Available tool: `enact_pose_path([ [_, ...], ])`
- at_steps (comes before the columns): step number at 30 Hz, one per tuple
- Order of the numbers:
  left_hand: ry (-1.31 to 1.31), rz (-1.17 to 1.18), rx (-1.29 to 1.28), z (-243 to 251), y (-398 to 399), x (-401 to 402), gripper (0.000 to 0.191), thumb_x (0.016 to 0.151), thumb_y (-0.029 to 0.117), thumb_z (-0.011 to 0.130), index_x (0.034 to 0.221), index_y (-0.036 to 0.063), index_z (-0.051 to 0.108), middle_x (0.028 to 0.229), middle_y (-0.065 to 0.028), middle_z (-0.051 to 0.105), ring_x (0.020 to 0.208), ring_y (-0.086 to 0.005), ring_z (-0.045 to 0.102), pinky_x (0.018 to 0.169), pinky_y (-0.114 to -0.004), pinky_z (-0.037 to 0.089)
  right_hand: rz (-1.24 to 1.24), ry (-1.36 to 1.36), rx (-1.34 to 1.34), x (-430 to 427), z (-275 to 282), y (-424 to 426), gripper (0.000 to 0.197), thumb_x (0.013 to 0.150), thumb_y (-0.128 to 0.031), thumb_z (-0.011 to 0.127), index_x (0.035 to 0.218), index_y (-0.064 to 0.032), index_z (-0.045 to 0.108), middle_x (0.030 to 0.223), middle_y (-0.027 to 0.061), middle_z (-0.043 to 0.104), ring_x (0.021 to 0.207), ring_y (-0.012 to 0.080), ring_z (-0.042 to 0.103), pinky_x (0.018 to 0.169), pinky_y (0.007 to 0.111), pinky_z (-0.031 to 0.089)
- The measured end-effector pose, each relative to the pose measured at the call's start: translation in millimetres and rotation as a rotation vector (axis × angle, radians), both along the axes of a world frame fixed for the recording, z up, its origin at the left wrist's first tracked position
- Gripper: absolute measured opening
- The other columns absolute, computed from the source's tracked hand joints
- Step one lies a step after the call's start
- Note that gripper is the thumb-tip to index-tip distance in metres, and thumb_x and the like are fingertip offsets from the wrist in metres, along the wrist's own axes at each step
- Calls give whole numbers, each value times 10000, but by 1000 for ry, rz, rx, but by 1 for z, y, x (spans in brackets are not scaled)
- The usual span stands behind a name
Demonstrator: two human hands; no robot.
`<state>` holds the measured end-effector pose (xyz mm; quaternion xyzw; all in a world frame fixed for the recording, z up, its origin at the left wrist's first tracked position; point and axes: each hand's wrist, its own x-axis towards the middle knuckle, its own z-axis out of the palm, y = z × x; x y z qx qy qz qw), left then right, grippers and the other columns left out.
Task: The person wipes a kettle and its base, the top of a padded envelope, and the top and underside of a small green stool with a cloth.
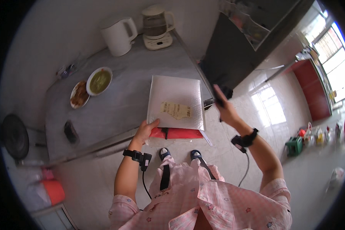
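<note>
My left hand (146, 129) grips the near left corner of a silvery padded mailer (175, 89), with the thumb on top. A torn, yellowish label (176, 110) bearing writing is stuck to the mailer. Beneath it a red flat packet (184, 133) sticks out towards me, along with clear plastic and a pale strip (206, 138). To the right of the mailer, past the table's corner, my right hand (227, 110) holds a black object (226, 92), too blurred to name. Both wrists wear black straps with small cabled devices.
The grey table (126, 86) carries a bowl of green food (100, 82), a plate of brown food (80, 96), a white kettle (116, 37), a glass electric pot (155, 24) and a small dark object (71, 131). Bottles (319, 135) and a green container (294, 146) stand at right.
</note>
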<state>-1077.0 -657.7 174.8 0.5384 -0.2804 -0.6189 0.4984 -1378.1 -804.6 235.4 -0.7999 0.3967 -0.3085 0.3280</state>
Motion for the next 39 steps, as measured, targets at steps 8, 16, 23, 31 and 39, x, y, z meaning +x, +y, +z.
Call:
enact_pose_path([
  [8,-635,118,-84,-54,-37,37,506,873,184,582,1321,43,394,1074,-152,617,959,-268,604,842,-348,462,219,603,-80,108,-68,44,818,723,-394,691,1423,-369,268,1536,20,112,1380,442,44,1033,674,101],
  [16,-1348,162,-97,-42,-39,11,474,928,325,476,1379,220,375,919,-194,626,775,-368,624,615,-446,502,176,677,-65,112,-68,37,797,715,-318,682,1406,-403,294,1532,-25,135,1397,394,2,1015,706,30],
  [23,-1427,78,-85,-30,-38,12,454,933,303,491,1365,185,416,887,-192,636,763,-354,624,635,-414,501,-160,514,6,108,-87,-58,676,780,-224,599,1387,-373,342,1511,-5,208,1390,386,90,1050,654,103],
  [31,-1472,135,-36,-38,-42,4,484,909,293,538,1368,216,406,824,-167,616,724,-357,618,599,-429,503,16,438,-185,107,-99,-17,708,696,-187,633,1367,-251,413,1466,62,301,1339,399,216,1022,649,192],
  [39,-1501,89,31,-35,-41,4,490,896,293,555,1361,225,417,829,-162,627,723,-346,625,615,-426,508,372,404,-69,102,-71,26,748,666,-252,702,1355,-334,422,1492,-22,246,1387,309,162,1075,591,137],
])
